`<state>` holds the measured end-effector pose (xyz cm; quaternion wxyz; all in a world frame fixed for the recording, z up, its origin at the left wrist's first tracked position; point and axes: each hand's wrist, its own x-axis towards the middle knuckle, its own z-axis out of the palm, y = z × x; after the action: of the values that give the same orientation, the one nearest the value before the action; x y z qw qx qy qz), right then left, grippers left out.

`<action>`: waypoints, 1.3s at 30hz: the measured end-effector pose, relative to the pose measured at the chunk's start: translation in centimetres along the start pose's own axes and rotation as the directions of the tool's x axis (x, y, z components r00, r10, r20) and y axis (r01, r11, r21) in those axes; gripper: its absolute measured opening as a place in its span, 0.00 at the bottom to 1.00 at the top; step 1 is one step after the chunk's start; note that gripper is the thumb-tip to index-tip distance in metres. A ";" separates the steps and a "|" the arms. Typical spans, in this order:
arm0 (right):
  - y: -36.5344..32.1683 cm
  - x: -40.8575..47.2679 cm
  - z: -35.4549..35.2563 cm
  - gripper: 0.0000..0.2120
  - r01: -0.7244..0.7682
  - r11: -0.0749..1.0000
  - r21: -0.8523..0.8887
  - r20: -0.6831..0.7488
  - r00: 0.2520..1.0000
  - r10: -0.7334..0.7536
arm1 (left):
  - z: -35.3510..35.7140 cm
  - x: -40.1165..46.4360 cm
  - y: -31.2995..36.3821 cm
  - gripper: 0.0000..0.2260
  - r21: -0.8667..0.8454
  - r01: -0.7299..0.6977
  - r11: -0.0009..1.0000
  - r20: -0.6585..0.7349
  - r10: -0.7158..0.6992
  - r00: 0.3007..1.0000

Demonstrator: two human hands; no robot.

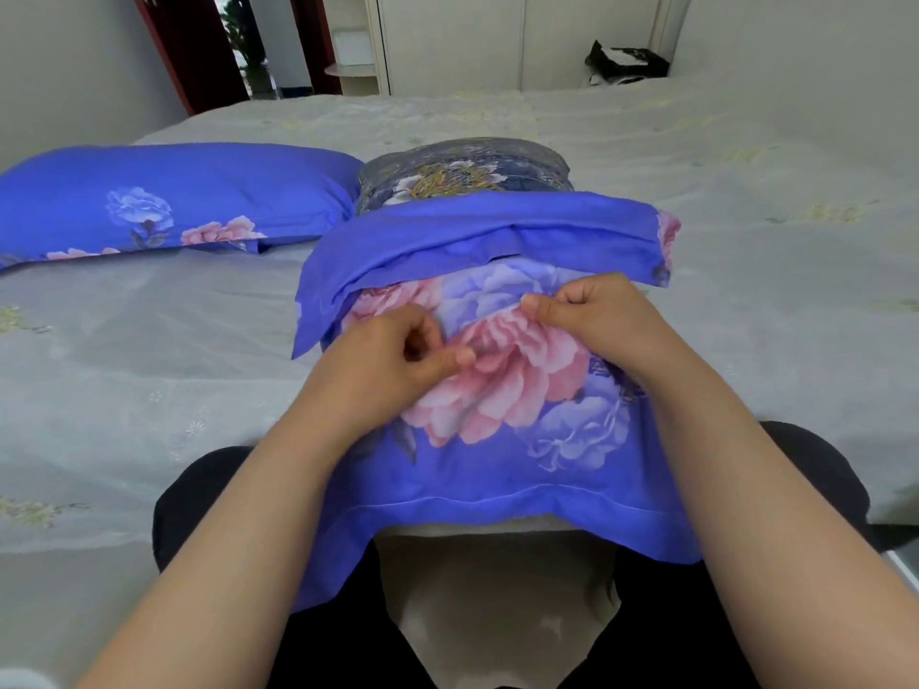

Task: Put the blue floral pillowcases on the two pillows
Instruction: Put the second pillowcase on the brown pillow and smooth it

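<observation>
Two pillows are lying on the grey bed (149, 370): the covered pillow (169, 201) is sitting at the far left, fully inside its blue floral case, and the second pillow (462, 179), dark and patterned, is poking out beyond the far edge of the pillowcase (497, 390) that is draping from it down over the person's lap. The case's open end is folding back on itself in a plain blue band just past the hands. The left hand (393, 360) is curling its fingers and thumb into the fabric over the big pink flower; the right hand (587, 305) is pinching a fold just beside it, though what lies under the cloth there is hidden. A black bag (626, 62) is resting at the far right edge.
</observation>
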<state>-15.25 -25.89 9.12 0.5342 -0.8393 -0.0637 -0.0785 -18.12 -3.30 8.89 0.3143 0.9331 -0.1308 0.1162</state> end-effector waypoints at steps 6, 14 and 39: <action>0.9 -0.6 -0.8 0.21 -0.020 0.996 -0.085 0.135 0.990 0.031 | -2.0 2.0 -2.4 0.12 -0.450 0.288 0.845 0.430 -0.078 0.900; 4.7 -1.8 -2.3 0.19 -0.043 0.897 -0.440 -0.155 0.988 -0.028 | 0.4 3.4 -0.9 0.17 0.115 0.160 0.980 -0.112 -0.147 0.983; -8.4 2.1 -6.0 0.02 0.169 0.953 0.249 -0.163 0.978 -0.131 | 5.4 4.5 2.5 0.19 -0.819 0.368 0.441 0.174 -0.419 0.891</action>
<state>-15.16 -27.78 19.45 0.6360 -0.7461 -0.0985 -0.1704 -13.98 -9.33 7.46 0.7404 0.6695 0.0586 -0.0111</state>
